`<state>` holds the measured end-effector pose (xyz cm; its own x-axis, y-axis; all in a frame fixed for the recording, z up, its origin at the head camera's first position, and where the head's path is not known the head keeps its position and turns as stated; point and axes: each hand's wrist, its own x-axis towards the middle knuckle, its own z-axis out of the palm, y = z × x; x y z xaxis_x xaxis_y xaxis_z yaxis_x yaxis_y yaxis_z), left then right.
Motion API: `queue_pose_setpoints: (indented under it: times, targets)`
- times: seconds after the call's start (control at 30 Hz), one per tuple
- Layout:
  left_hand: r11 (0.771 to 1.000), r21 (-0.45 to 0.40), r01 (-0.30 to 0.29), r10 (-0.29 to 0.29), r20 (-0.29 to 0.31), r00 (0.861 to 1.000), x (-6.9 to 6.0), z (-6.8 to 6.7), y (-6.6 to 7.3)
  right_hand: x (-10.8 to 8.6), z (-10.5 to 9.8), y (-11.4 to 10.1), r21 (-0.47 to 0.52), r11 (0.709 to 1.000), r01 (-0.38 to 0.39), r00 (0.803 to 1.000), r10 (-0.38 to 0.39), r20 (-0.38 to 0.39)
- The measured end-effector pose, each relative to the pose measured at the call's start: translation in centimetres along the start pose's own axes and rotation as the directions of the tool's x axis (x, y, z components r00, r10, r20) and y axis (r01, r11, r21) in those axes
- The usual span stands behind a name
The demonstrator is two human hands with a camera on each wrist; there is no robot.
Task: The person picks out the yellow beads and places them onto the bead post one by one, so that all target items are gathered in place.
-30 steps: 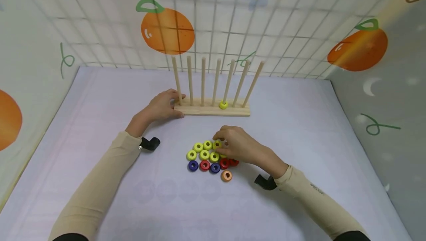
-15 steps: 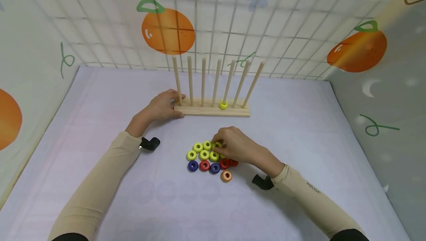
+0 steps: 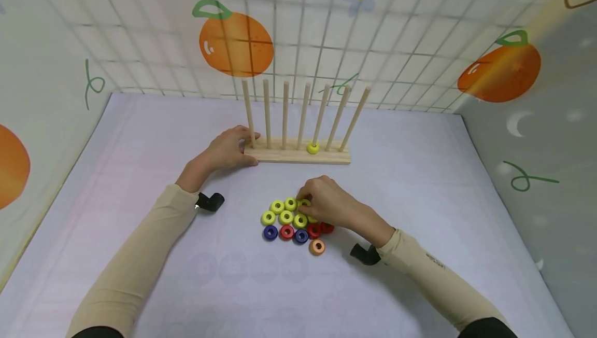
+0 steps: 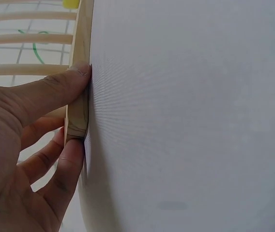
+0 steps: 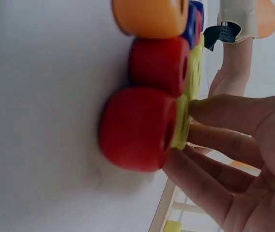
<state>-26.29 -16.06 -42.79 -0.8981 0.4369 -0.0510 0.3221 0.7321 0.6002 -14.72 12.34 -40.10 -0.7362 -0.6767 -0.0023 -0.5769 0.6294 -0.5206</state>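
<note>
A wooden peg rack (image 3: 298, 155) with several upright pegs stands toward the back of the table. One yellow bead (image 3: 313, 148) sits at the foot of a peg right of its middle. My left hand (image 3: 228, 149) grips the rack's left end, thumb along the front of the base (image 4: 79, 104) and fingers behind. Nearer me lies a cluster of ring-shaped beads, and my right hand (image 3: 333, 202) pinches a yellow bead (image 3: 305, 203) at its back right edge. That hand partly hides another yellow bead and a red bead (image 3: 327, 228).
Other yellow beads (image 3: 286, 217) lie left of the right hand. In front of them are blue beads (image 3: 270, 233), red beads (image 3: 286, 232) and one orange bead (image 3: 317, 247). A patterned cloth wall (image 3: 396, 32) rises close behind the rack.
My right hand has shifted slightly left and its fingers have closed in on the yellow bead. The left hand and the rack have stayed in place.
</note>
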Motion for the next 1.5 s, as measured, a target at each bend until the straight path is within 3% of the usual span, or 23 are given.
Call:
queue_pose_setpoints:
  times: [0.43, 0.83, 1.13, 1.3, 1.5]
  targets:
    - [1.0, 0.009, -0.011, 0.011, -0.003, 1.0, 0.0, 0.0, 0.0, 0.3, 0.2, -0.3, -0.032, 0.999, -0.025, 1.0, 0.025, 0.015]
    - [1.0, 0.001, -0.011, 0.011, 0.003, 1.0, -0.1, 0.2, -0.1, -0.5, -0.6, -1.1, -0.07, 0.994, -0.081, 0.995, 0.077, -0.055]
    - [1.0, 0.005, -0.013, 0.013, -0.004, 1.0, 0.1, 0.0, -0.1, -0.9, -1.6, -0.9, -0.148, 0.989, -0.002, 0.993, -0.016, -0.121]
    - [1.0, 0.017, -0.021, 0.021, 0.0, 1.0, 0.1, 0.0, -0.3, -0.9, -2.5, -0.7, -0.177, 0.983, 0.055, 0.971, -0.095, -0.221]
    - [1.0, 0.022, -0.023, 0.023, 0.0, 1.0, 0.0, -0.1, -0.2, -1.0, -3.3, -0.9, -0.239, 0.969, 0.053, 0.951, -0.122, -0.283]
